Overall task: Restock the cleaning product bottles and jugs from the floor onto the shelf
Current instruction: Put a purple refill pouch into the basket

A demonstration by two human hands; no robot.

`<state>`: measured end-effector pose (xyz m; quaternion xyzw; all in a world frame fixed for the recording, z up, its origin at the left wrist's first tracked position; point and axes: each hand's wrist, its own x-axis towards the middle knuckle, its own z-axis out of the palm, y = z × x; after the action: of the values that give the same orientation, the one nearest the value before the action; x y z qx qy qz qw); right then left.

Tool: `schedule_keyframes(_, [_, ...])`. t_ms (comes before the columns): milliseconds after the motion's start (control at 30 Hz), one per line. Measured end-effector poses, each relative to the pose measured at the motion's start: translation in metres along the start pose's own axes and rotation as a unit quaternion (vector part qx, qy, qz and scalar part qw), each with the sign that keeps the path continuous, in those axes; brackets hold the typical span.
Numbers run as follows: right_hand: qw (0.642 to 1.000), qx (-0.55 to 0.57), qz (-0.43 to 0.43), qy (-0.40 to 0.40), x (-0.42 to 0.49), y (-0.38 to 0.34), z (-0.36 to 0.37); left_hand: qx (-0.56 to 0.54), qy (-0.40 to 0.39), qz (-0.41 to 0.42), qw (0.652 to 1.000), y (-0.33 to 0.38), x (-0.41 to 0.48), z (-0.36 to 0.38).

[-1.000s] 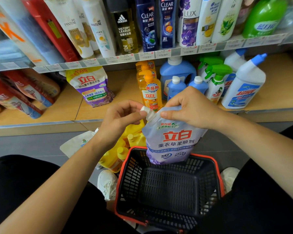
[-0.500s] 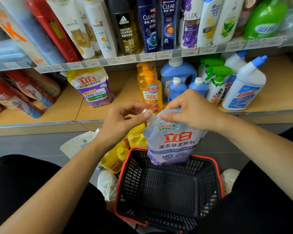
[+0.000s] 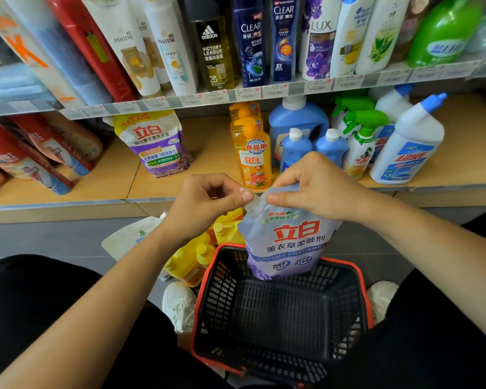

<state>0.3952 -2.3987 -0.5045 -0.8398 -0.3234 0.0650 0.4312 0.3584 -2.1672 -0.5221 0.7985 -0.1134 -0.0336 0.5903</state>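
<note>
- The basket sat nearest, between the person's shoes, with nothing visible inside it.
- The softener pouch hung above the basket's far rim. Its long axis was nearly upright, with the base low and the spout corner tipped towards the left.
- The left hand pinched the spout cap between thumb and forefinger, the other fingers curled in.
- The right hand gripped the pouch's top edge from above, its fingers bent over the seam. It seemed to carry the weight.
- On the floor just beyond the basket's left corner lay the yellow jugs and a white pouch, not yet shelved.
- The lower shelf lay ahead of and above the fingers. Its bare wood showed between the purple pouch and the orange bottle.
- That gap looked the likely spot for the pouch, forward and slightly left. The orange bottle stood closest to the path, near the shelf's front edge.
- Further right, the blue jug and the white angled-neck bottle crowded the shelf.
</note>
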Motion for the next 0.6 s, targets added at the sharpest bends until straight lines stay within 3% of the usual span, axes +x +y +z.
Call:
schedule_keyframes(167, [1.0, -0.001, 0.002, 0.006, 0.0002, 0.0006, 0.0001, -0.05, -0.085, 0.033, 0.995, -0.0005, -0.0016, -0.0092])
schedule_keyframes(333, [1.0, 0.001, 0.007, 0.008, 0.0014, 0.0003, 0.0009, 0.007, 0.012, 0.004, 1.0, 0.0007, -0.0004, -0.0028])
schedule_keyframes(500, [1.0, 0.006, 0.014, 0.014, 0.0021, 0.0004, 0.0007, -0.036, -0.039, 0.039, 0.998, 0.0016, -0.0021, -0.0106])
schedule_keyframes(600, [1.0, 0.001, 0.013, 0.012, 0.0033, 0.0011, 0.0022, 0.012, 0.003, 0.027, 1.0, 0.001, -0.0016, -0.0061])
